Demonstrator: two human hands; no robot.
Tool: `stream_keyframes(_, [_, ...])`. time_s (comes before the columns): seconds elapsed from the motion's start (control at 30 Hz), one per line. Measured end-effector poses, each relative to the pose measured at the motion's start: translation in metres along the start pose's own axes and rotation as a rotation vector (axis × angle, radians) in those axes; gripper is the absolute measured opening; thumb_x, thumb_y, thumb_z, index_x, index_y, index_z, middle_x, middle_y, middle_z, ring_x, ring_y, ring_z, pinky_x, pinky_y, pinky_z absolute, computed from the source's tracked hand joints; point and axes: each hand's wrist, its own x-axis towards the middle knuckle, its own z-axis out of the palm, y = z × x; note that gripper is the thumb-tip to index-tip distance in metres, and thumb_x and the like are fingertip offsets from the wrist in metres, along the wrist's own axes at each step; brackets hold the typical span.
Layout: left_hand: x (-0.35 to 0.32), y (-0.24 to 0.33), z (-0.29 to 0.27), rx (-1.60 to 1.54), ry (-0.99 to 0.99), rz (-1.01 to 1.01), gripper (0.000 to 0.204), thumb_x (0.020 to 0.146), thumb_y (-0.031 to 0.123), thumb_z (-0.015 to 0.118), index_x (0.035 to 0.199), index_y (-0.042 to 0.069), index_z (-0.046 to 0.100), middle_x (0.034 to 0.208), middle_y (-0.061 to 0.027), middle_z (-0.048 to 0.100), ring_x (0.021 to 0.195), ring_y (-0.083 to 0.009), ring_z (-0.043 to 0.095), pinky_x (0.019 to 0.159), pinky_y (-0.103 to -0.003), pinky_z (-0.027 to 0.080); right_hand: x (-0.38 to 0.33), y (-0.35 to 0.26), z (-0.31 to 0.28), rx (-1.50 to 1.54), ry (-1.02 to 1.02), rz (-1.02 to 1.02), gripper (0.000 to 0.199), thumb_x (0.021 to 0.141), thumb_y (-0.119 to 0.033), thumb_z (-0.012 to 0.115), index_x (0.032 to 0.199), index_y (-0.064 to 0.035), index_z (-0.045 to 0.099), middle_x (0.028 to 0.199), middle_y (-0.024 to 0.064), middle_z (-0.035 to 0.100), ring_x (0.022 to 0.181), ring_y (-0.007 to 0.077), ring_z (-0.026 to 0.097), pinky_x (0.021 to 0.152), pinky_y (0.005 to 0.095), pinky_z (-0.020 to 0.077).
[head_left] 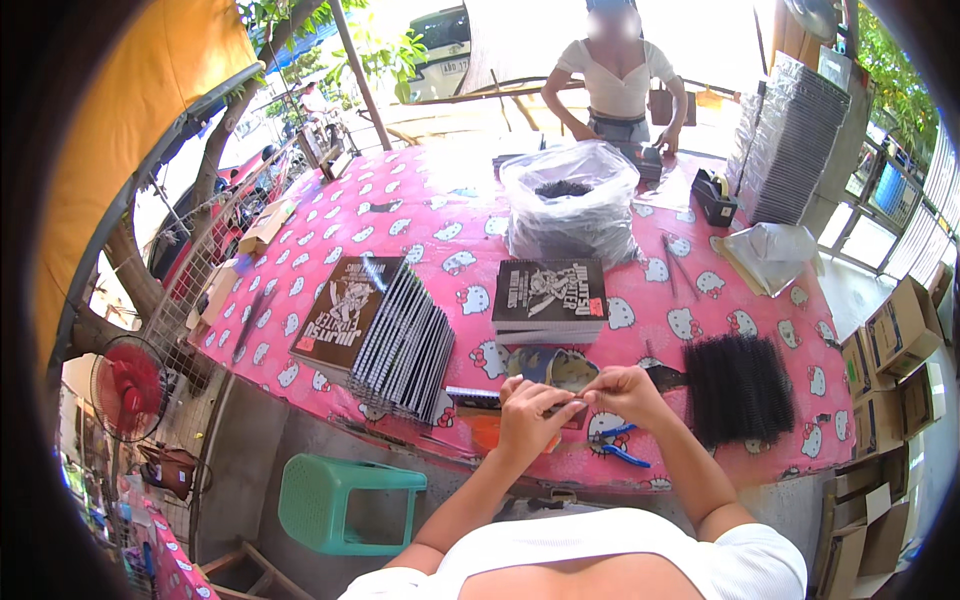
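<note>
At the near edge of the table, my left hand (534, 412) is closed over a dark book (472, 400), which is mostly covered by it. My right hand (622, 390) meets it from the right, thumb and fingertips pinched together near the book's edge. What is in that pinch is too small to make out. An orange object (486, 432) lies under the book's near side. Blue-handled pliers (622, 452) rest just below my right wrist, jaws pointing left. To the right sits a bundle of black plastic binding coils (740, 388). A camouflage-patterned item (550, 366) lies just beyond my hands.
Left stands a row of spiral-bound books (400, 335); a smaller book stack (550, 300) is ahead. Beyond are a plastic bag of coils (570, 205), a tape dispenser (714, 198) and a person (615, 90). Cartons (900, 320) flank the right; a green stool (345, 500) stands left.
</note>
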Motion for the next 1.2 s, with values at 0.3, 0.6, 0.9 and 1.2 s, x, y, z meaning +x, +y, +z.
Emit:
stream_keyframes(0.3, [-0.007, -0.002, 0.000, 0.047, -0.002, -0.018, 0.017, 0.071, 0.028, 0.077, 0.076, 0.012, 0.072, 0.075, -0.0014, 0.069, 0.075, -0.0171, 0.063, 0.091, -0.040, 0.035, -0.004, -0.023, 0.003, -0.391, -0.052, -0.230, 0.015, 0.075, -0.008, 0.071, 0.089, -0.0029, 0.071, 0.065, 0.0086, 0.059, 0.061, 0.0232, 0.058, 0.057, 0.0324, 0.0466])
stream_keyframes(0.6, [-0.012, -0.014, -0.013, 0.199, -0.045, -0.026, 0.021, 0.066, 0.025, 0.079, 0.083, 0.015, 0.071, 0.078, 0.0026, 0.067, 0.084, -0.0170, 0.060, 0.101, -0.045, 0.024, -0.014, -0.020, 0.026, -0.337, 0.243, -0.142, 0.018, 0.081, -0.009, 0.065, 0.099, -0.0079, 0.063, 0.077, 0.0114, 0.053, 0.062, 0.0280, 0.057, 0.058, 0.0361, 0.0462])
stream_keyframes(0.9, [-0.011, -0.016, -0.013, 0.194, -0.054, -0.044, 0.017, 0.066, 0.019, 0.077, 0.081, 0.014, 0.071, 0.078, 0.0019, 0.066, 0.080, -0.0169, 0.059, 0.101, -0.044, 0.026, -0.012, -0.032, 0.031, -0.639, 0.228, -0.259, 0.012, 0.079, -0.009, 0.067, 0.088, -0.0053, 0.060, 0.076, 0.0102, 0.054, 0.066, 0.0301, 0.057, 0.058, 0.0367, 0.0445])
stream_keyframes(1.2, [-0.013, -0.011, -0.012, 0.189, -0.031, -0.049, 0.019, 0.064, 0.020, 0.076, 0.081, 0.016, 0.070, 0.080, 0.0000, 0.067, 0.082, -0.0189, 0.059, 0.100, -0.044, 0.026, -0.010, -0.048, 0.034, -0.709, 0.179, -0.164, 0.014, 0.079, -0.017, 0.066, 0.088, -0.0104, 0.058, 0.083, 0.0084, 0.055, 0.078, 0.0300, 0.060, 0.060, 0.0413, 0.0492])
